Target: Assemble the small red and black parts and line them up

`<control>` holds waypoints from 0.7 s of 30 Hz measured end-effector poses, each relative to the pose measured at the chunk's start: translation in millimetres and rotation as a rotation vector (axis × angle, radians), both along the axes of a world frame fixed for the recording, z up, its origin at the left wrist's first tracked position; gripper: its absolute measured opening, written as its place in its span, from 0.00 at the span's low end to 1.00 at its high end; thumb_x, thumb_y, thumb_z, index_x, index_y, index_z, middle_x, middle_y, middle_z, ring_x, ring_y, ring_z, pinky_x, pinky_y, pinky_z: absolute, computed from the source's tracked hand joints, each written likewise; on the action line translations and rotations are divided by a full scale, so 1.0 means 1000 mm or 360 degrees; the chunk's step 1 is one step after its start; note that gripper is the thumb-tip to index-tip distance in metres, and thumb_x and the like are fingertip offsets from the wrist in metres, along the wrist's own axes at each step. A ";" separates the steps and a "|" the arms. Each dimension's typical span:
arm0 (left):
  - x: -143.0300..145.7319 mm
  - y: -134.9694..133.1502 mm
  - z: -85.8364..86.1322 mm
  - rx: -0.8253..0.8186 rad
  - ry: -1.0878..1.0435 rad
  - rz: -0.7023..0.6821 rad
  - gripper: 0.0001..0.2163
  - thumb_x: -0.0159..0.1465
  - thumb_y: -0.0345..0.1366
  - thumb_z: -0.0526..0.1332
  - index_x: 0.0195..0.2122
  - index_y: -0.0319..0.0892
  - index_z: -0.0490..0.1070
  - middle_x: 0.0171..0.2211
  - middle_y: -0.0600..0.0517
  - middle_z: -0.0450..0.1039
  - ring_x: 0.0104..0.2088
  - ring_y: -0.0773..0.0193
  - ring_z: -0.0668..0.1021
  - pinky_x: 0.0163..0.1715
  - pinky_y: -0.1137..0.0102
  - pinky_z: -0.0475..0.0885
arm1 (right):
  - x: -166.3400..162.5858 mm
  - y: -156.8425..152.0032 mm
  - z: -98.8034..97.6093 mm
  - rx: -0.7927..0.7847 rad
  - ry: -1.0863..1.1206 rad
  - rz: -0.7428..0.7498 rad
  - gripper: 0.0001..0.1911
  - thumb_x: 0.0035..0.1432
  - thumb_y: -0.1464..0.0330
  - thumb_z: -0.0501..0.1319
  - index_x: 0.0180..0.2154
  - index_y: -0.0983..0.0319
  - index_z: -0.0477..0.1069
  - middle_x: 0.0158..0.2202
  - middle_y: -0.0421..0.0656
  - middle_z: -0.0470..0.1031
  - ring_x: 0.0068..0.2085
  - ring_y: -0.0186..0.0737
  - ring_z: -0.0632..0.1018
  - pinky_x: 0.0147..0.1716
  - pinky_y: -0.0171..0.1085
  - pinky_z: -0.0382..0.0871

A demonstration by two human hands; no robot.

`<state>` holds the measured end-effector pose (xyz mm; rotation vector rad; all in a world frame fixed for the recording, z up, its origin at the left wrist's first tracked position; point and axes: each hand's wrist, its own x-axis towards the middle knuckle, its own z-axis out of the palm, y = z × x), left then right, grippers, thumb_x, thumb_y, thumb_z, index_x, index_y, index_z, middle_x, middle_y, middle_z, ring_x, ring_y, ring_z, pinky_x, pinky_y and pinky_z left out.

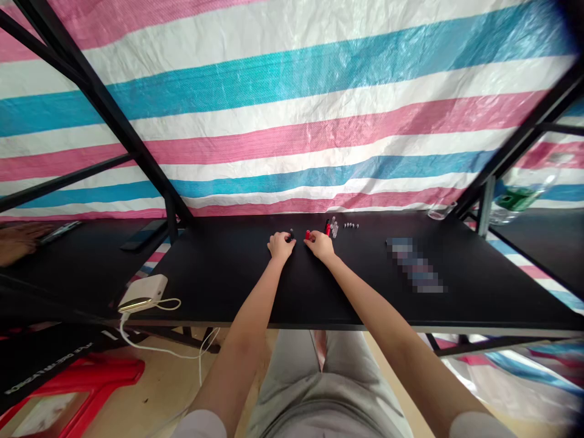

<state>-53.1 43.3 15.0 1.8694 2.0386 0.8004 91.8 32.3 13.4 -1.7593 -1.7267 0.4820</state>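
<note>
On the black table [219,261], the left hand [280,247] is nearly closed, pinching a small black cylinder [292,233]; the right hand [320,245] likewise pinches a red cylinder [307,234] — both seemingly gripped for fine control. Farther, to the right: clear tubes [335,230], then silver pieces [351,225] in a row — apparently sorted by type for easy reach.

Before me, behind the black tabletop [219,274], hangs a sheet [292,140] striped pink, white and blue, light glinting off its creases. Black bars [112,118] slant up at either end; below, a tan floor [159,383] shows.
</note>
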 end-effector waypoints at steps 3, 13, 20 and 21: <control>0.000 0.004 -0.002 0.0006 0.0092 -0.0023 0.08 0.53 0.40 0.62 0.33 0.46 0.73 0.38 0.50 0.72 0.43 0.57 0.70 0.41 0.65 0.64 | -0.010 0.006 0.002 -0.0032 -0.0109 0.0000 0.05 0.51 0.65 0.60 0.30 0.60 0.70 0.31 0.39 0.75 0.35 0.35 0.74 0.35 0.33 0.61; -0.001 0.012 -0.008 0.0016 0.0119 -0.0030 0.07 0.54 0.40 0.62 0.31 0.45 0.74 0.38 0.50 0.72 0.43 0.57 0.70 0.40 0.64 0.63 | -0.024 0.019 -0.001 -0.0117 -0.0230 0.0021 0.07 0.53 0.64 0.58 0.34 0.60 0.71 0.36 0.41 0.75 0.41 0.38 0.72 0.40 0.37 0.58; 0.002 0.010 -0.001 -0.0034 0.0091 -0.0019 0.07 0.54 0.40 0.61 0.33 0.46 0.74 0.39 0.49 0.72 0.44 0.55 0.70 0.41 0.62 0.63 | -0.025 0.022 -0.001 -0.0154 -0.0257 0.0021 0.08 0.54 0.64 0.58 0.35 0.59 0.71 0.37 0.42 0.75 0.42 0.40 0.72 0.41 0.38 0.58; 0.002 0.008 0.002 -0.0059 0.0084 -0.0014 0.08 0.54 0.40 0.62 0.34 0.46 0.73 0.40 0.49 0.72 0.45 0.55 0.70 0.41 0.62 0.63 | -0.025 0.022 -0.001 -0.0152 -0.0256 0.0020 0.08 0.53 0.64 0.58 0.36 0.59 0.71 0.37 0.42 0.75 0.42 0.40 0.72 0.41 0.38 0.58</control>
